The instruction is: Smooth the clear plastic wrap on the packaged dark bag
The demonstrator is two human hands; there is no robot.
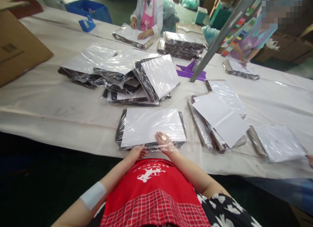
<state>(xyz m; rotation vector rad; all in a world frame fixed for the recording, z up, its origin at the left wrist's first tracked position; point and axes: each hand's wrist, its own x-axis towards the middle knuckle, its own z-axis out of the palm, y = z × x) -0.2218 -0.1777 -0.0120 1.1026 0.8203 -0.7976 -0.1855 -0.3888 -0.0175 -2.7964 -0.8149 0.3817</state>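
Bagged packet [151, 126], near edge under both hands' fingers [163, 139]

One head-worn camera looks forward and steeply down over the wearer's chest onto the table [61, 103]. The left hand [137, 152] and right hand [164, 141] sit close, low in the middle. Beyond the fingers the view runs across the table to people working at its far side.
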